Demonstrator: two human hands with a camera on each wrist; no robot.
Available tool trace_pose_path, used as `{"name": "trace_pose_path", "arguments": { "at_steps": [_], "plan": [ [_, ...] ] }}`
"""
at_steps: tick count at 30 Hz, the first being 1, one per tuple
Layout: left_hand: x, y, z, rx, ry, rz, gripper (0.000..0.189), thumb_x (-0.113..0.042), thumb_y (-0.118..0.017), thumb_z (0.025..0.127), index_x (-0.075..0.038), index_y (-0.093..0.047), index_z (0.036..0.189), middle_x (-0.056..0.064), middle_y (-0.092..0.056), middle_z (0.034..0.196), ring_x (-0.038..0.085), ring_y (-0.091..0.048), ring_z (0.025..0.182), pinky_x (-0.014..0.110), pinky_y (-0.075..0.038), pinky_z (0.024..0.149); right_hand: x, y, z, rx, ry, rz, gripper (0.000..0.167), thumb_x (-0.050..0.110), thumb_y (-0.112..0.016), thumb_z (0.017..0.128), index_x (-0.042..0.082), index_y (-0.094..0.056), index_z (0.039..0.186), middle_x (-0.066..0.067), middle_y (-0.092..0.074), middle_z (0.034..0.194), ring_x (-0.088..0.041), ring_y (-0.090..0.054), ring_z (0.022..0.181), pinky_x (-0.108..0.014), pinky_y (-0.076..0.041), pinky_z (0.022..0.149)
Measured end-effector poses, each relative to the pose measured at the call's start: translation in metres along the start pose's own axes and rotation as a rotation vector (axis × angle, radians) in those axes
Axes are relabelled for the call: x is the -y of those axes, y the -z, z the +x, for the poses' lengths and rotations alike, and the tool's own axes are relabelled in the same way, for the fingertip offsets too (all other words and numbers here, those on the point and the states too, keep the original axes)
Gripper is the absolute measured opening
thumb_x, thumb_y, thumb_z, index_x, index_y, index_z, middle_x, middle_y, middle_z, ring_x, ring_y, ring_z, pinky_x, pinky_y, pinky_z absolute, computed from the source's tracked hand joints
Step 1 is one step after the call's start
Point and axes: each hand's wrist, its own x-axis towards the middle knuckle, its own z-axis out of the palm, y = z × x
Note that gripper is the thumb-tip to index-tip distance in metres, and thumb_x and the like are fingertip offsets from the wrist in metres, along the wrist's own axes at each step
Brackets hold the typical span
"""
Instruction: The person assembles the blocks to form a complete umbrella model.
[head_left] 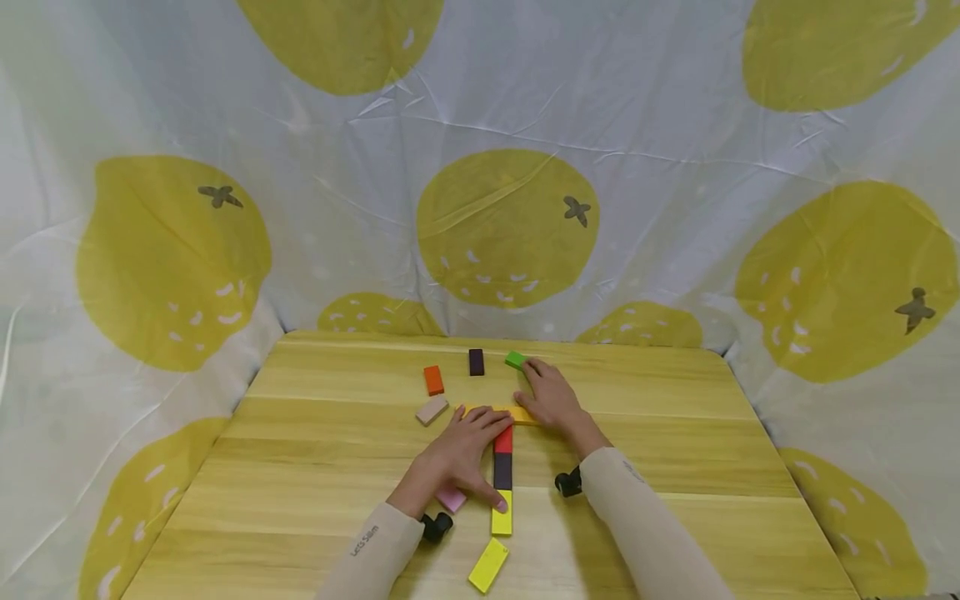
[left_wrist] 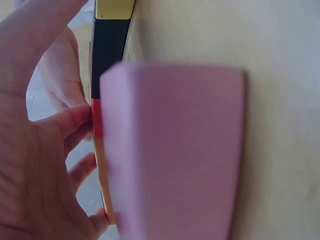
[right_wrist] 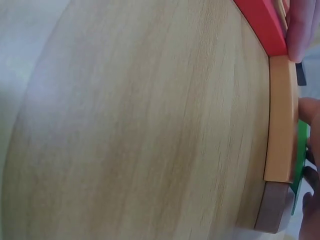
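In the head view, flat coloured blocks form a T. Its stem is a red block (head_left: 503, 440), a black block (head_left: 503, 471) and a yellow block (head_left: 502, 521); orange blocks (head_left: 522, 415) cross the top. My left hand (head_left: 467, 454) spreads over the T, its thumb on the yellow block and its fingertips by the red and orange ones. At the far right of the T, my right hand (head_left: 555, 400) touches a green block (head_left: 514, 360) with its fingertips, thumb close to the orange row. The right wrist view shows a brownish block (right_wrist: 274, 206) at the row's end.
Loose on the wooden table (head_left: 300, 467) are an orange-red block (head_left: 433, 380), a dark block (head_left: 476, 362), a beige block (head_left: 432, 410) and a yellow block (head_left: 489, 566). A pink block (left_wrist: 185, 150) lies beneath my left wrist. A lemon-patterned cloth (head_left: 645, 167) surrounds the table.
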Motion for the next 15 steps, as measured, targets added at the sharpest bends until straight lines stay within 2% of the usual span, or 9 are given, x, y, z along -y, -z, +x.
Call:
{"name": "trace_pose_path", "arguments": {
  "at_steps": [4,10,15],
  "plan": [
    [0.0000,0.0002,-0.0001,0.007,0.002,0.003,0.137,-0.094,-0.072,0.054,-0.025,-0.029,0.164,-0.006,-0.029,0.169,0.027,-0.024,0.157,0.065,-0.017,0.125,0.0015,0.0009,0.0008,0.011,-0.002,-0.018,0.064,0.035,-0.057,0.104,0.001,-0.041,0.156,-0.018,-0.040,0.162,-0.038,-0.038,0.150,-0.052,-0.027,0.127],
    [-0.0009,0.0008,-0.0006,0.005,0.007,-0.012,0.136,-0.093,-0.073,0.054,-0.025,-0.030,0.164,-0.006,-0.030,0.169,0.027,-0.025,0.157,0.065,-0.017,0.125,-0.0001,0.0020,0.0006,-0.014,0.011,0.012,0.059,0.032,-0.058,0.103,-0.001,-0.047,0.151,-0.017,-0.044,0.159,-0.037,-0.038,0.149,-0.052,-0.024,0.128],
    [-0.0009,0.0010,-0.0009,0.002,0.007,-0.017,0.136,-0.092,-0.074,0.054,-0.024,-0.030,0.164,-0.006,-0.031,0.168,0.027,-0.025,0.157,0.065,-0.017,0.125,-0.0011,0.0025,0.0006,-0.015,0.000,0.024,0.060,0.032,-0.058,0.103,0.001,-0.045,0.153,-0.017,-0.042,0.160,-0.037,-0.039,0.149,-0.052,-0.028,0.126]
  ]
}}
